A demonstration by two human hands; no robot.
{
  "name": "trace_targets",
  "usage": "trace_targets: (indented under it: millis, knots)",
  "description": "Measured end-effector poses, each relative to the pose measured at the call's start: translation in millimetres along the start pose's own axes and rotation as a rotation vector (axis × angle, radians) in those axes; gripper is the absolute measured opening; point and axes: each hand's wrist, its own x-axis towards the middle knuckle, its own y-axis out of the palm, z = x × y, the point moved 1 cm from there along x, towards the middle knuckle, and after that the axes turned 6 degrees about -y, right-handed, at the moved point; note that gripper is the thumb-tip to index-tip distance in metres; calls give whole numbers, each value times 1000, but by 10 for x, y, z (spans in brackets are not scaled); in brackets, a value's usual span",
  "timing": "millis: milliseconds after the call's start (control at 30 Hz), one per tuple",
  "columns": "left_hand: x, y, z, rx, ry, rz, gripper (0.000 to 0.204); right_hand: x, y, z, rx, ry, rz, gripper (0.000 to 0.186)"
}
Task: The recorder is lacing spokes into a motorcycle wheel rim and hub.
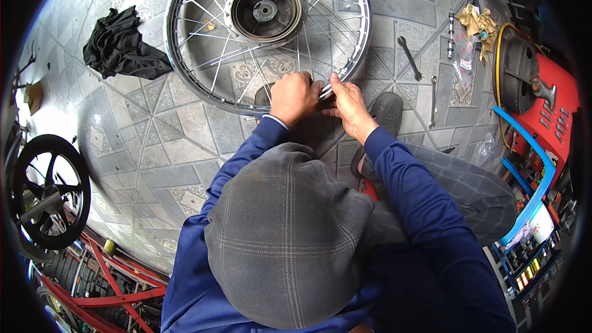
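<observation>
A spoked wheel rim (pixel 366 20) lies over the patterned floor in front of me, its dark round hub (pixel 265 11) facing up and thin metal spokes running outward. At the near right part of the rim, my left hand (pixel 295 97) is closed with its knuckles up; the fingers hide what they hold. Just right of it, my right hand (pixel 350 108) grips the rim, thumb laid on top and fingers curled beneath. The two hands are close together. Some near spokes are hidden behind them.
A black cloth (pixel 123 46) lies left of the wheel. To the right are an open-ended wrench (pixel 409 59), a slimmer wrench (pixel 433 100) and crumpled brown paper (pixel 478 23). A red machine (pixel 555 108) stands far right; a black spoked wheel (pixel 50 191) stands far left.
</observation>
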Motion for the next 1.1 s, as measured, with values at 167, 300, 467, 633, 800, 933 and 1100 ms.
trace_targets:
  millis: [167, 300, 467, 633, 800, 933, 1100]
  knots:
    - [-115, -118, -100, 1, 16, -197, 29, -42, 155, -70, -365, -221, -397, 54]
    - [234, -843, -233, 227, 584, -547, 49, 49, 103, 2, -649, -381, -361, 38]
    - [978, -1260, -75, 617, 693, -368, 66, 474, -416, 125, -645, -520, -267, 32]
    - [927, -1240, -195, 649, 482, -358, 68, 608, -612, 1048, -948, -581, -200, 32]
    - [812, -1111, -28, 174, 438, -730, 40, 622, -570, 1232, -1303, -657, -315, 30]
    - [186, -719, 39, 16, 324, -847, 19, 211, 9, 1054, -1124, -1080, -361, 36]
    - [0, -364, 196, 222, 101, -744, 19, 303, 663, 600, -1212, -1019, -201, 46]
